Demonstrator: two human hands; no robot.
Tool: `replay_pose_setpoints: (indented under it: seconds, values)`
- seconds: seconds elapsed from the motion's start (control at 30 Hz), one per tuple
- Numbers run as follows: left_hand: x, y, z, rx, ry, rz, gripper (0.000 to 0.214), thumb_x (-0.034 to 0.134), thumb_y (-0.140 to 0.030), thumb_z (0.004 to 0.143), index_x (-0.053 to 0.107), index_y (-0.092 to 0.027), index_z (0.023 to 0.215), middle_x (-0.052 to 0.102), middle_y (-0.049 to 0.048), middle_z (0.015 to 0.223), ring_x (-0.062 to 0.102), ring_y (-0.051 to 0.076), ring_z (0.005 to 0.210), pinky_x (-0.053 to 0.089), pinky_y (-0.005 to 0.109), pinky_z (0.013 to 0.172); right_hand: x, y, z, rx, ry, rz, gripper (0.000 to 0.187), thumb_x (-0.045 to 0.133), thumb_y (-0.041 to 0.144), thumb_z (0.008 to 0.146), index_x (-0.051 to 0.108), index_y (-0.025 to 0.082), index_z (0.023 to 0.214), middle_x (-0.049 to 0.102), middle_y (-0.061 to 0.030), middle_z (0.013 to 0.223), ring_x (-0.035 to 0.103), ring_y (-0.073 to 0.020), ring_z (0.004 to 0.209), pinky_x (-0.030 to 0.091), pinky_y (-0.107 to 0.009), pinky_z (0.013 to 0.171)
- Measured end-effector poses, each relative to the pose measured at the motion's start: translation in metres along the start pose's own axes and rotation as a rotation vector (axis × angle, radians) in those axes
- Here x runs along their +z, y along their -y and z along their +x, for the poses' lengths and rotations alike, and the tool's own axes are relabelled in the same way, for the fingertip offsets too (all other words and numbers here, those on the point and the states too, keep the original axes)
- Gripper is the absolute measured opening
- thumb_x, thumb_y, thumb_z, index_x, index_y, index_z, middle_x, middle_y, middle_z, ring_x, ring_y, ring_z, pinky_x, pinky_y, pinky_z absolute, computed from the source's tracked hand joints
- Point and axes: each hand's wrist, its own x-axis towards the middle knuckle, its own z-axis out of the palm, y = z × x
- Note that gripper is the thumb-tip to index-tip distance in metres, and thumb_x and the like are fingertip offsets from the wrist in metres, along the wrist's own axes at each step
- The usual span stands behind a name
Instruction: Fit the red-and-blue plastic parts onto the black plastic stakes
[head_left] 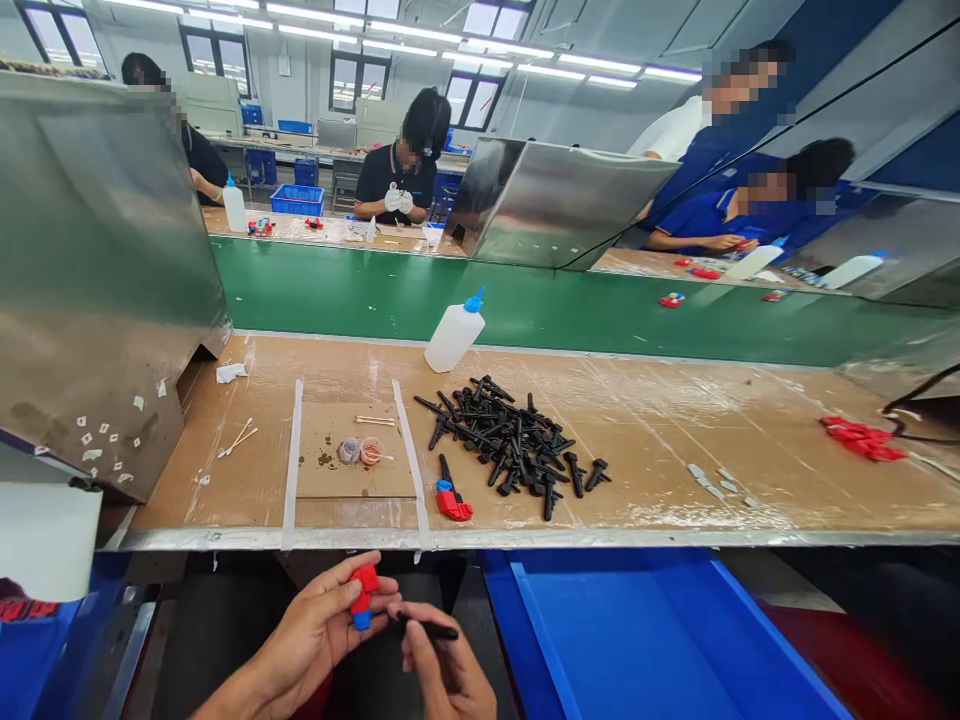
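Below the desk (675, 500) edge, the left hand (322, 630) pinched a red-and-blue part (364, 592) upright, while the right hand (446, 675) pinched a black pin (429, 630) pointed toward it, apparently keeping both aligned.

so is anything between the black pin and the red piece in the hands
Nothing visible: the left hand holds the red piece, the right hand the black pin, whose tip lies close beside it.

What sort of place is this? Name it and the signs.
Likely a factory assembly line: a green conveyor belt runs behind the workbench, a pile of black parts lies there, and the left hand holds a red-blue part, the right hand a black pin.
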Motion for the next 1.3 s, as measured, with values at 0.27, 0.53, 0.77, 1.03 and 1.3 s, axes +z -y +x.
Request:
replay_pose_setpoints:
  seconds: [0.27,0.53,0.77,1.03,1.3]
  values:
    - [0.003,-0.009,-0.004,0.056,-0.003,0.1,0.04,0.063,-0.032,0.095,0.06,-0.016,0.132,0.063,0.018,0.138,0.06,0.031,0.129,0.036,0.049,0.118,0.019,0.001,0.0,0.07,0.052,-0.121,0.044,0.059,0.062,0.087,0.063,0.019,0.098,0.044,0.0055,0.058,0.041,-0.0092,0.052,0.036,-0.023,0.052]
    - [0.011,-0.007,-0.005,0.04,-0.025,0.184,0.046,0.075,-0.043,0.087,0.055,-0.021,0.122,0.066,0.0151,0.131,0.062,0.025,0.123,0.042,0.041,0.111,0.029,-0.005,0.0,-0.366,-0.123,-0.362,0.018,0.075,0.037,0.084,0.075,0.024,0.097,0.074,-0.0001,0.081,0.058,-0.0109,0.064,0.05,-0.029,0.079]
    - [0.006,-0.014,0.001,0.232,-0.011,0.581,0.043,0.07,-0.049,0.09,0.067,-0.019,0.121,0.072,0.0052,0.097,0.063,0.014,0.084,0.05,0.027,0.079,0.005,0.012,0.028,0.49,0.37,0.161,0.061,0.068,0.074,0.074,0.061,0.014,0.088,0.035,0.0089,0.051,0.022,-0.0034,0.047,0.019,-0.022,0.047]
    - [-0.001,-0.006,0.006,0.21,-0.055,0.545,0.047,0.082,-0.043,0.08,0.067,-0.014,0.113,0.075,0.0091,0.098,0.068,0.015,0.083,0.054,0.028,0.08,0.006,0.014,0.033,0.326,0.194,-0.024,0.059,0.063,0.073,0.078,0.064,0.014,0.083,0.053,0.0019,0.059,0.042,-0.0089,0.054,0.038,-0.024,0.057]
    - [0.003,0.001,0.009,-0.025,0.181,0.487,0.052,0.067,-0.047,0.091,0.064,-0.016,0.133,0.069,0.0084,0.093,0.061,0.009,0.06,0.045,0.019,0.055,-0.004,0.046,0.06,0.271,0.561,-0.262,0.05,0.053,0.066,0.09,0.062,0.016,0.086,0.063,-0.0011,0.076,0.056,-0.013,0.075,0.044,-0.025,0.073]
